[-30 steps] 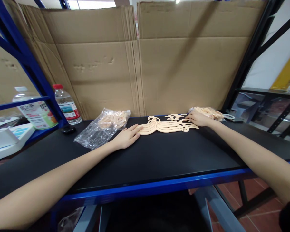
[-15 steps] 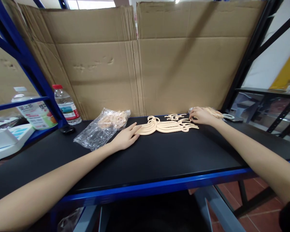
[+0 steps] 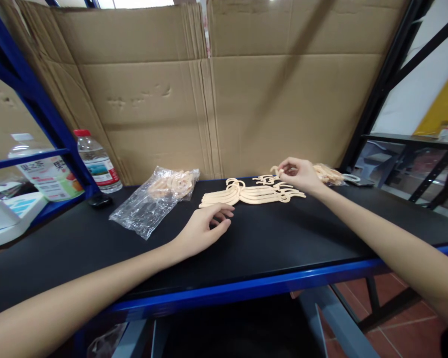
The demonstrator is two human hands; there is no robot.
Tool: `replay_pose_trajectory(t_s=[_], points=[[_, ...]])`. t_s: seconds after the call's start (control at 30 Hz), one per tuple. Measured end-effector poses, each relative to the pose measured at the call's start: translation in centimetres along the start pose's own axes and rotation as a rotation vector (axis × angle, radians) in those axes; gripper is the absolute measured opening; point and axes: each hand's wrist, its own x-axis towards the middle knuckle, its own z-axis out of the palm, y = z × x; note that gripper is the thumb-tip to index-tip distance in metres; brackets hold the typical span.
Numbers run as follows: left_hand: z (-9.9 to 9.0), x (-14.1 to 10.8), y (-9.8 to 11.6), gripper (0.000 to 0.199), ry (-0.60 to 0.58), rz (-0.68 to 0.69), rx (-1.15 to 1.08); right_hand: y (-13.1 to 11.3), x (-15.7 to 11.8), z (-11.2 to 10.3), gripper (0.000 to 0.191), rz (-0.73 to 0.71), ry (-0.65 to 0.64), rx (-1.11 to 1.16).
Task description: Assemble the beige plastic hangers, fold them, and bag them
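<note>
A cream curved hook piece is pinched between the fingertips of my right hand, raised over the back of the table. Just below it lies a small pile of similar curved cream pieces. A row of cream hanger-shaped parts lies flat across the middle, with rings at the top and thin hooked ends at the right. My left hand hovers at the near left of these parts, thumb apart and fingers loosely bent, with nothing in it.
A clear plastic bag with cream pieces lies at left, another bag of pieces behind my right wrist. A black mouse and a red-capped bottle stand left. Cardboard walls the back of the black table.
My right hand has moved left and lifted, now with a hook piece in its fingers. My left hand has left the hanger parts and come nearer, its fingers bending.
</note>
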Motion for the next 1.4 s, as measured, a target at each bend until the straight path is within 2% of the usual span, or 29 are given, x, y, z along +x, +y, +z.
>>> replay_pose_trajectory(t_s=[0.1, 0.2, 0.3, 0.37, 0.5, 0.6, 0.7, 0.77, 0.87, 1.0, 1.17, 1.23, 1.33, 1.4], points=[[0.5, 0.0, 0.5, 0.033, -0.04, -0.21, -0.311, -4.2, -1.8, 2.7, 0.014, -0.068, -0.158, 0.237], [0.6, 0.0, 1.0, 0.036, -0.015, -0.37, -0.6, -7.8, -3.6, 4.5, 0.013, -0.175, -0.305, 0.38], [0.5, -0.2, 1.3, 0.026, 0.02, -0.428, -0.81, -10.2, -4.9, 5.5, 0.013, -0.313, -0.386, 0.37], [0.4, -0.3, 1.1, 0.023, 0.057, -0.43, -0.881, -10.7, -5.2, 5.8, 0.014, -0.394, -0.409, 0.337], [0.3, -0.1, 0.1, 0.024, 0.158, -0.406, -0.893, -8.9, -4.7, 6.0, 0.022, -0.425, -0.467, 0.283], [0.1, 0.1, -0.3, 0.015, 0.209, -0.441, -0.854, -6.1, -3.9, 5.9, 0.021, -0.393, -0.365, 0.028], [-0.1, 0.3, -0.3, 0.008, 0.169, -0.475, -0.808, -3.7, -3.3, 6.1, 0.011, -0.354, -0.371, -0.264], [-0.2, 0.2, -0.1, 0.008, 0.127, -0.482, -0.776, -3.1, -3.1, 6.4, 0.007, -0.294, -0.413, -0.328], [-0.4, 0.2, 0.0, 0.01, 0.118, -0.466, -0.759, -3.3, -2.9, 6.7, 0.013, -0.211, -0.443, -0.284], [-0.7, 0.2, -0.4, 0.014, 0.153, -0.451, -0.781, -4.1, -3.0, 6.0, 0.011, -0.148, -0.427, -0.186], [-1.0, 0.3, -1.0, 0.022, 0.25, -0.383, -0.844, -3.9, -3.3, 4.7, 0.008, -0.078, -0.422, 0.087], [-1.1, 0.4, -1.0, 0.024, 0.279, -0.362, -0.86, -3.7, -3.4, 4.4, 0.014, -0.051, -0.453, 0.182], [-1.4, 0.5, -0.8, 0.024, 0.301, -0.308, -0.893, -3.9, -3.4, 4.0, 0.026, -0.04, -0.512, 0.233], [-1.5, 0.5, -0.6, 0.022, 0.302, -0.272, -0.912, -4.2, -3.4, 3.6, 0.024, -0.066, -0.527, 0.21]])
